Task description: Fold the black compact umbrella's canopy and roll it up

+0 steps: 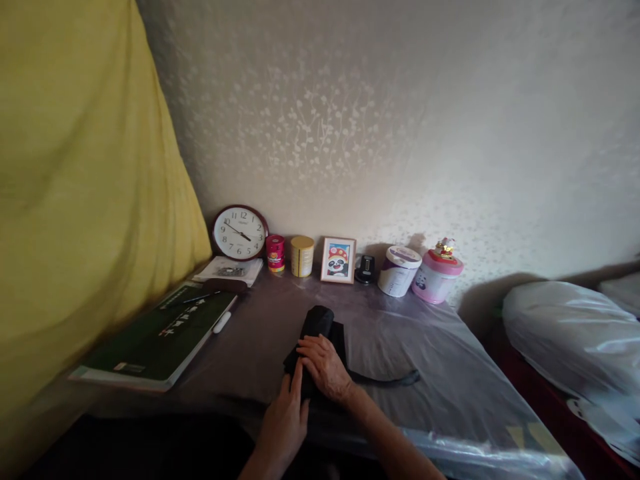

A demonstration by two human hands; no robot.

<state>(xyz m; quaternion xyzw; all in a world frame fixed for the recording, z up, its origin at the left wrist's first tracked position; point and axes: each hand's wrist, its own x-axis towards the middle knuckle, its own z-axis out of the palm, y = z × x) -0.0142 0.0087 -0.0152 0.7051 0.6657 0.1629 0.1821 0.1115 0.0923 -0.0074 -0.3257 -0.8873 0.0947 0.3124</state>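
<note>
"What's ahead of me?"
"You face a pale wall (pixel 350 133) with a leafy pattern, dimmer at your left, paler toward your right."
"And beside me?"
"Yellow cloth (pixel 90 167) hangs in folds on your left."
"The furniture?"
"Your table (pixel 400 333) wears a glossy grey cover. To its right, a bulky plastic-covered bundle (pixel 570 327) sits above a dark red surface (pixel 545 407)."

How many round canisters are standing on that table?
4: the red canister just right of the clock, the yellow canister beside it, the white canister farther right past the picture frame, and the pink canister at the row's right end.
</note>
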